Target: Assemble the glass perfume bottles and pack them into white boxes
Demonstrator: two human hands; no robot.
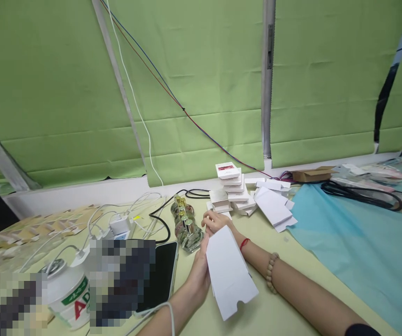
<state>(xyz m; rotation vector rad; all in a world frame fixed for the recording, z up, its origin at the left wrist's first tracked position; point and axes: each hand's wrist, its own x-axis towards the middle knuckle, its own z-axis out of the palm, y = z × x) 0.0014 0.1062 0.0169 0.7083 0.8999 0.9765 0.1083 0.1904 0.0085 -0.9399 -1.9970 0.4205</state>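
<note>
Head view: left hand (pixel 198 275) grips a flat white carton (pixel 229 273) mid-tabletop; right hand (pixel 215 221), fingers loosely apart, reaches perfume bottles (pixel 186 227); a bottle likely needs grasping.

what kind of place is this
Probably a small packing bench for perfume. The left hand holds a flat white carton, glass bottles stand in a row, and folded boxes are stacked by the green blinds.
</note>
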